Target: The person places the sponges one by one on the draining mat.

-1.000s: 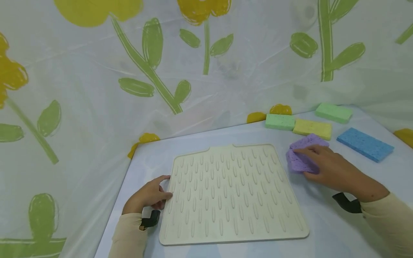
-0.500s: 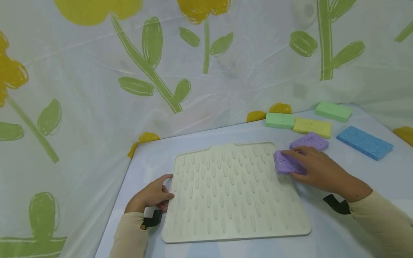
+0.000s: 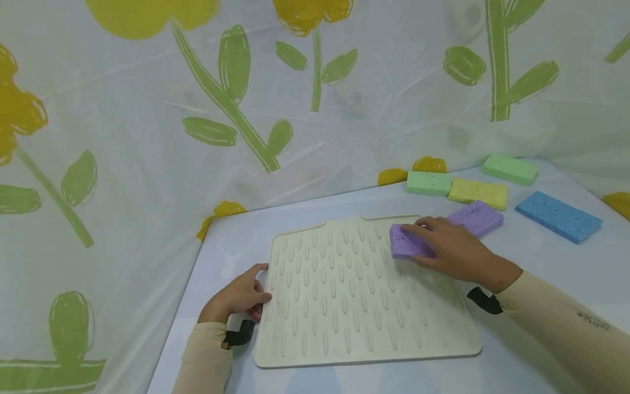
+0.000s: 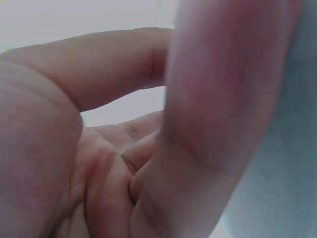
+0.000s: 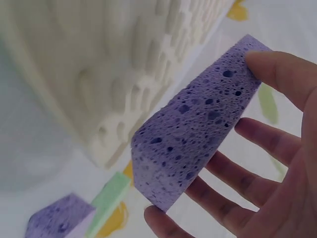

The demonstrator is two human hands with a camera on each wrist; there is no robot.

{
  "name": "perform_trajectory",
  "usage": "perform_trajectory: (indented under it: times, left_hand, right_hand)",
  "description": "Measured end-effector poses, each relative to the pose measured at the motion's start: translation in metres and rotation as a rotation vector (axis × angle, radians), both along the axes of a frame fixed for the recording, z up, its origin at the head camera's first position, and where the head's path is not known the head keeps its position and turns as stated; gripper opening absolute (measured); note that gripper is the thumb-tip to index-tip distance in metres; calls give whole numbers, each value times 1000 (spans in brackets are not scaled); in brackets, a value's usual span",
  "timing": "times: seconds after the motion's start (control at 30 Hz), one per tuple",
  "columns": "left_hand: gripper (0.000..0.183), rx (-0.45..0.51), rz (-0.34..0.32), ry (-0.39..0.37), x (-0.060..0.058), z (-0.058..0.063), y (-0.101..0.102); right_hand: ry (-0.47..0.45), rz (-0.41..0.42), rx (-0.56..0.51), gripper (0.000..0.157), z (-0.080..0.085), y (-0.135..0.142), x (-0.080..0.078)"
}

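Observation:
A cream, ridged dish drying mat point(image 3: 364, 328) lies on the table in the head view. My left hand point(image 3: 241, 295) holds its left edge, thumb at the rim and the other fingers partly hidden. In the left wrist view my left hand's curled fingers point(image 4: 213, 99) fill most of the picture. My right hand point(image 3: 450, 249) grips a purple sponge point(image 3: 408, 241) between thumb and fingers, above the mat's upper right part. Large pores show on the sponge point(image 5: 198, 119) in the right wrist view.
Another purple sponge point(image 3: 477, 218) lies just beyond my right hand. Behind it are a yellow sponge point(image 3: 478, 192) and two green ones, one green sponge point(image 3: 428, 183) beside the yellow. A blue sponge point(image 3: 558, 216) sits farther right. A flower-printed curtain point(image 3: 147, 164) hangs behind the table.
My right hand has carried its purple sponge leftward, from beside the other purple sponge to over the mat. The mat and my left hand have shifted slightly right.

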State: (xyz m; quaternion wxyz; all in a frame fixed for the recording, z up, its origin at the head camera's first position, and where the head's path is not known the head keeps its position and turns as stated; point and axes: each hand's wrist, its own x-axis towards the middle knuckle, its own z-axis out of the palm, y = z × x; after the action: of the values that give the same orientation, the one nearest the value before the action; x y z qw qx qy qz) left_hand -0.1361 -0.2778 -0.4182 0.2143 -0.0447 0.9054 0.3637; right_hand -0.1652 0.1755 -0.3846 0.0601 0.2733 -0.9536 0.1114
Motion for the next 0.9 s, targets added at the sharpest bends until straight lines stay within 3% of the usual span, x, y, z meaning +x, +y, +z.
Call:
perform_trajectory:
  times: [0.27, 0.6, 0.9]
  left_hand:
    - [81, -24, -14, 15, -1, -3, 2]
    - [80, -11, 2, 42, -1, -6, 8]
    - [79, -3, -9, 41, -3, -8, 13]
  right_hand:
    - [-21, -4, 17, 65, 2, -30, -7]
    - [42, 85, 24, 62, 4, -70, -18]
    - [-23, 91, 73, 61, 8, -106, -28]
